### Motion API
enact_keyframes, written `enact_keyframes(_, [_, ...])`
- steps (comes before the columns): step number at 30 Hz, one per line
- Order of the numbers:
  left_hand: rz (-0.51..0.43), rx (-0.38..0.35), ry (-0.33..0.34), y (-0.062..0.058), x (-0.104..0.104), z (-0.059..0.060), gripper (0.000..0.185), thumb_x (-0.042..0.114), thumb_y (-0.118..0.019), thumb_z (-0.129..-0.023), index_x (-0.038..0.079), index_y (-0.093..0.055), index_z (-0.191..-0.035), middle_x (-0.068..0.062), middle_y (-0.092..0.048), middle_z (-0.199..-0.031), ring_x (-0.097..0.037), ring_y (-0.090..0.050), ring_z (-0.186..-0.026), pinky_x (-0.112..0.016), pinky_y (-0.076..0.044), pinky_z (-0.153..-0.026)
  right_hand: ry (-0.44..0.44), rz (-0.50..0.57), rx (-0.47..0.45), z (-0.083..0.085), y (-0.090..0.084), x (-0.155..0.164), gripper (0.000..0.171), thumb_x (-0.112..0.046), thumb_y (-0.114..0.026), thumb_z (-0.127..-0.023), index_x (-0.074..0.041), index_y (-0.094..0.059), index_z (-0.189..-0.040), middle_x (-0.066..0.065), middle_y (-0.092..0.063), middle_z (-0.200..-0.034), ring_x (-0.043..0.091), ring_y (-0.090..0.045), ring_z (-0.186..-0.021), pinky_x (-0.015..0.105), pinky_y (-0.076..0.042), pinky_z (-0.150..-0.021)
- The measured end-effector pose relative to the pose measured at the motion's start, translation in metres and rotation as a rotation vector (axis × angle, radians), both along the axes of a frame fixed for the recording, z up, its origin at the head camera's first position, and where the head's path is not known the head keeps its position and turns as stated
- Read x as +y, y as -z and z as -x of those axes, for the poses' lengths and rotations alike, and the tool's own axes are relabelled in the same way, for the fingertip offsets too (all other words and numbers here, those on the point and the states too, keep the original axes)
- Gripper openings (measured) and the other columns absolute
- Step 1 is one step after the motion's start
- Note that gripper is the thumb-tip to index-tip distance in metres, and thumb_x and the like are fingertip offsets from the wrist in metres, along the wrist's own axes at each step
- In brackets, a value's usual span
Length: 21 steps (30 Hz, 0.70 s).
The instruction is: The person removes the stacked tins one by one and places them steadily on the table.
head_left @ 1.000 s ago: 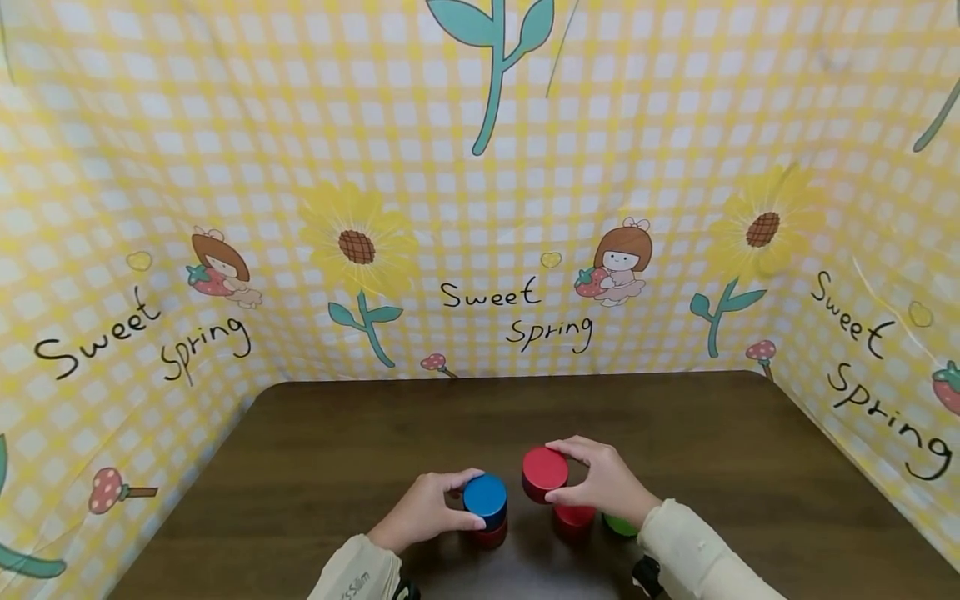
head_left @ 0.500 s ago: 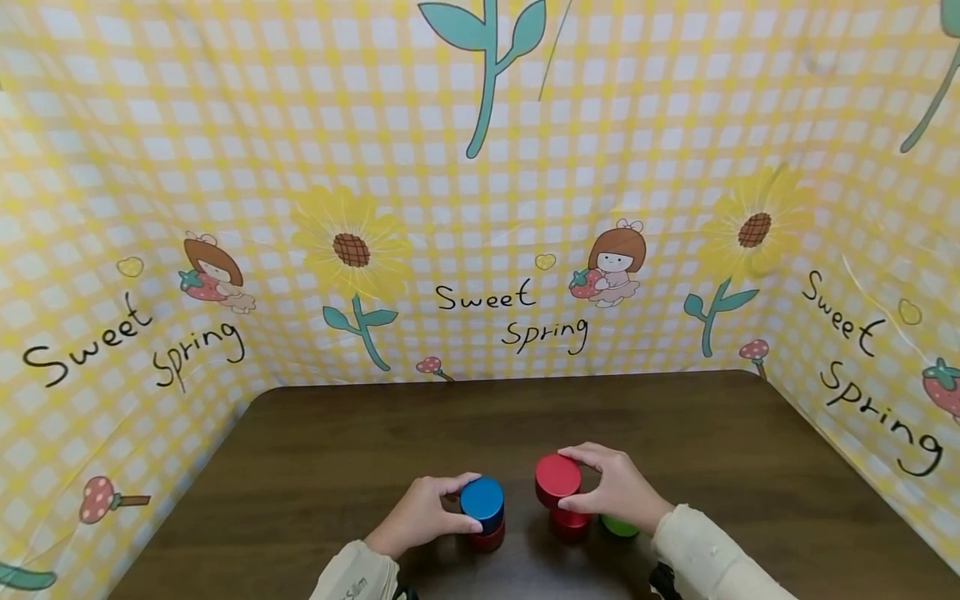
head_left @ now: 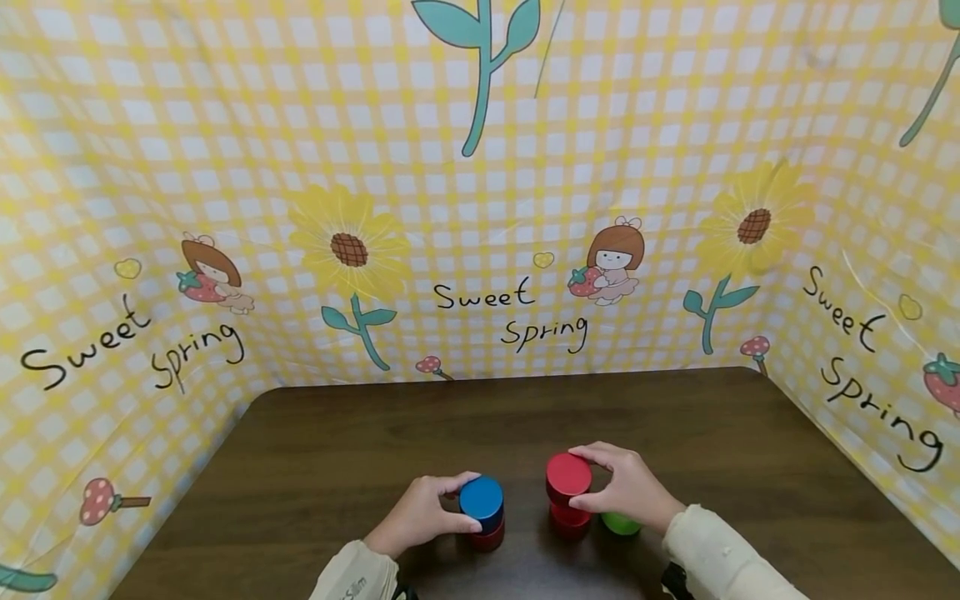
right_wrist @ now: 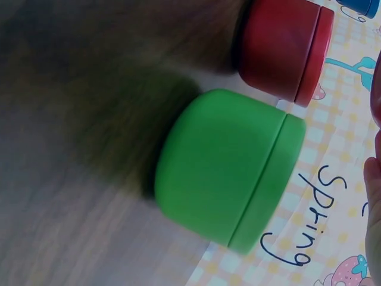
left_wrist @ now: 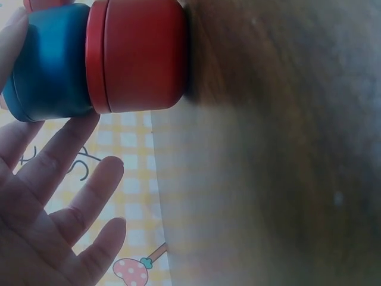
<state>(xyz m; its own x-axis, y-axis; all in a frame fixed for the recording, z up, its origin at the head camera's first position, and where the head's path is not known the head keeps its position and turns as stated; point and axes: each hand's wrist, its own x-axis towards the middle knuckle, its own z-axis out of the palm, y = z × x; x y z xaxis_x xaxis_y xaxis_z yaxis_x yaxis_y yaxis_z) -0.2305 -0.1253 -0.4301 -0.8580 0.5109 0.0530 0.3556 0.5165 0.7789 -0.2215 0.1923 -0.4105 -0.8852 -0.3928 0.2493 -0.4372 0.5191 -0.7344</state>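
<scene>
the far gingham cloth (head_left: pixel 660 125) is looking bright; the blue canister (left_wrist: pixel 52 62) is softly shining; wrist-view tabletop (left_wrist: pixel 280 179) is blurring dimly.

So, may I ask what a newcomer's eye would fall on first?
Probably the yellow checked cloth behind the table. Next, the left hand grips a blue jar atop a red jar, while the right hand holds another red jar above a third red jar, near a green jar.
</scene>
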Motion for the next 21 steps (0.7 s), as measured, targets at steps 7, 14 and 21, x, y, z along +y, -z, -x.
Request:
enact_keyframes(7, [0.001, -0.017, -0.008, 0.002, 0.000, -0.001, 0.065, 0.032, -0.078, -0.079, 0.004, -0.057, -0.133, -0.016, -0.065, -0.118, -0.030, -0.061, -0.102, -0.048, -0.050, -0.084, 0.006, 0.011, -0.016, -0.003, 0.000, 0.006, 0.058, -0.029, -0.082, -0.076, -0.001, -0.062, -0.123, 0.010, -0.061, -0.118, 0.030, -0.058, -0.107, 0.050, -0.049, -0.087])
enact_keyframes(14, [-0.007, -0.019, -0.002, 0.001, 0.001, -0.002, 0.065, 0.030, -0.078, -0.079, 0.003, -0.056, -0.134, -0.016, -0.065, -0.116, -0.029, -0.061, -0.100, -0.047, -0.051, -0.082, 0.022, 0.020, 0.010, -0.004, 0.001, 0.015, 0.058, -0.028, -0.082, -0.076, 0.000, -0.063, -0.122, 0.009, -0.062, -0.116, 0.027, -0.060, -0.105, 0.046, -0.050, -0.087])
enact_keyframes(21, [-0.003, -0.017, -0.006, -0.001, 0.002, -0.002, 0.065, 0.031, -0.078, -0.080, 0.003, -0.056, -0.134, -0.016, -0.065, -0.117, -0.029, -0.061, -0.100, -0.048, -0.051, -0.083, 0.043, 0.017, 0.069, -0.007, 0.003, 0.028, 0.056, -0.025, -0.083, -0.075, 0.003, -0.063, -0.120, 0.012, -0.063, -0.113, 0.027, -0.063, -0.100, 0.051, -0.049, -0.085])
